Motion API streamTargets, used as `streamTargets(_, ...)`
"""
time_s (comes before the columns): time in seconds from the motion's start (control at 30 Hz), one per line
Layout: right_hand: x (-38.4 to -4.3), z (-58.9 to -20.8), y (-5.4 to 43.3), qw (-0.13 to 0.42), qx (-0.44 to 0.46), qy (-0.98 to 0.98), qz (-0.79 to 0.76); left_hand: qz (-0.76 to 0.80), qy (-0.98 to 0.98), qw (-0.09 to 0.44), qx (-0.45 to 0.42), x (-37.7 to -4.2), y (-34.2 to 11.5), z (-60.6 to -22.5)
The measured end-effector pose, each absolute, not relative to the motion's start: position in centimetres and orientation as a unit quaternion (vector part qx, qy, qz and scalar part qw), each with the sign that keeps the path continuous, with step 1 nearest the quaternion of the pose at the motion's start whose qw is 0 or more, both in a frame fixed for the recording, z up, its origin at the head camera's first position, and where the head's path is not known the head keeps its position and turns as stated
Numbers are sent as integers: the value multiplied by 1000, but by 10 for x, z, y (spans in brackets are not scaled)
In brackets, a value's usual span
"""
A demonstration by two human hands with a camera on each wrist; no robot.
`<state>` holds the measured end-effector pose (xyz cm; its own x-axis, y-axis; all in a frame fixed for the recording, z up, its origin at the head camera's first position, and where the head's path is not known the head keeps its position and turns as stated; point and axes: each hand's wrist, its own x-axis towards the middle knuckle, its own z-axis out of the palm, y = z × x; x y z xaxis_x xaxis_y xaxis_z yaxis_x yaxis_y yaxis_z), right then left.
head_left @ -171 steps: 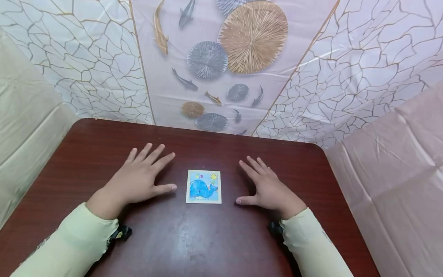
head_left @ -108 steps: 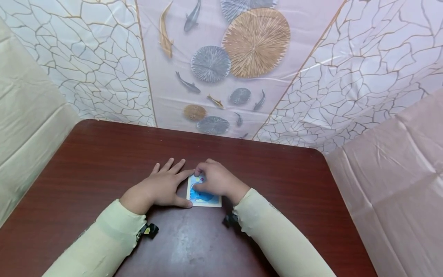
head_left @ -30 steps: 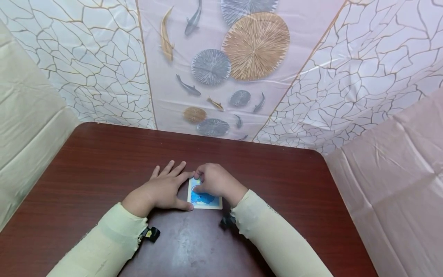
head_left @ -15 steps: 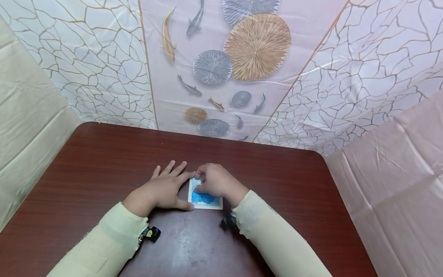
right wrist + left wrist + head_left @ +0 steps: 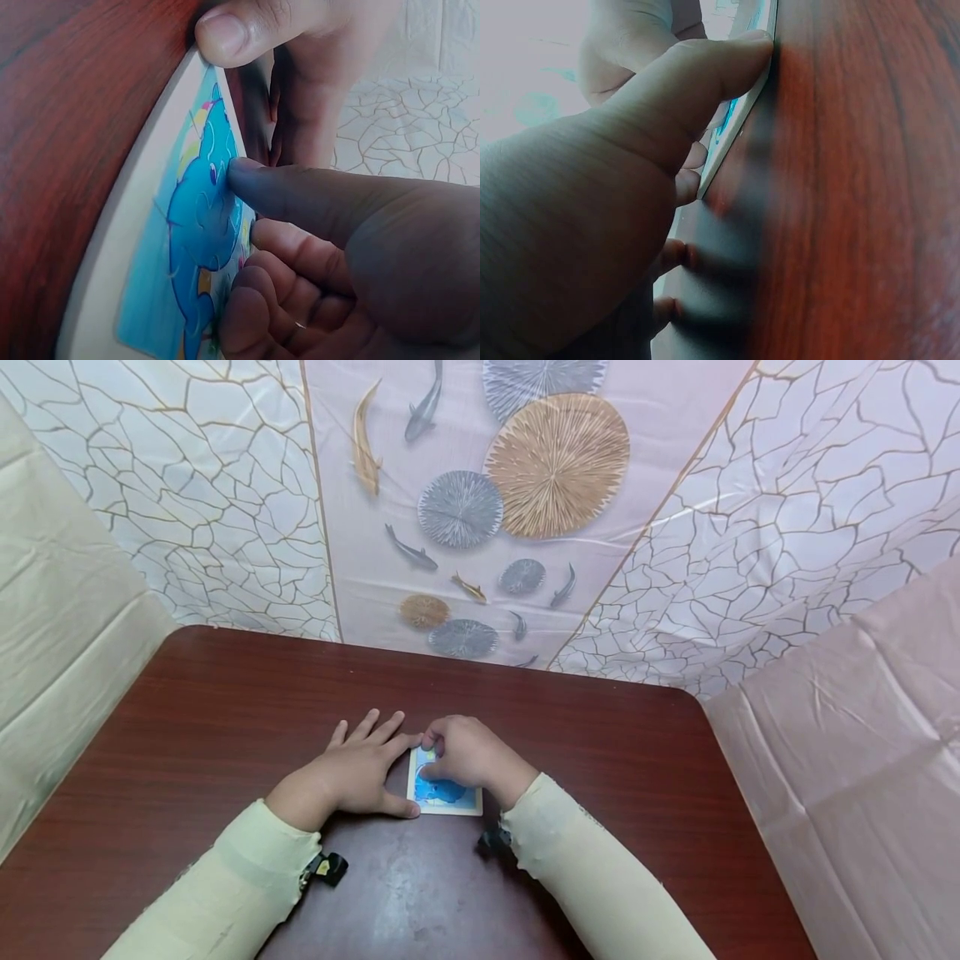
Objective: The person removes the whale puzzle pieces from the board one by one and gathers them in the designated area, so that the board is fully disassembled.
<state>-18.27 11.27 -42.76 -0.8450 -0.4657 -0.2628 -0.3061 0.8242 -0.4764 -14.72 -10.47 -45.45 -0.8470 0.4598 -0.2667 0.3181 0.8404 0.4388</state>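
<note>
At the far left a pale creased cloth (image 5: 67, 652) hung beside the dark red-brown tabletop (image 5: 600, 760). Next came a cream left sleeve (image 5: 225, 877) with a small black object (image 5: 327, 867) under its cuff, and then the left hand (image 5: 352, 772), laid low with its fingers straight and spread, thumb and forefinger touching the near and far left corners of a square whale puzzle (image 5: 447, 795). The puzzle lay flat around the middle of the tabletop, in front of a backdrop (image 5: 468, 556) printed with fish and round discs. Over its far right part bent the right hand (image 5: 476, 756), thumb tip on the blue whale, the other fingers curled in close to the picture; whether they pinched a piece I could not tell. Rightmost were the other cream sleeve (image 5: 592, 864) and a pinkish cloth (image 5: 862, 735).
</note>
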Motion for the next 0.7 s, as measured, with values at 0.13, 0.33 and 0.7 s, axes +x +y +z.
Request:
streamTargets(0.13, -180, -428, 112, 185, -200, 939, -211, 193, 941, 184, 208, -147, -105, -454)
streamTargets(0.33, -179, -423, 108, 190, -210, 939, -197, 196, 941, 184, 205, -147, -107, -453)
streamTargets(0.7, -192, -423, 108, 234, -203, 932, -188, 204, 940, 176, 209, -146, -106, -452)
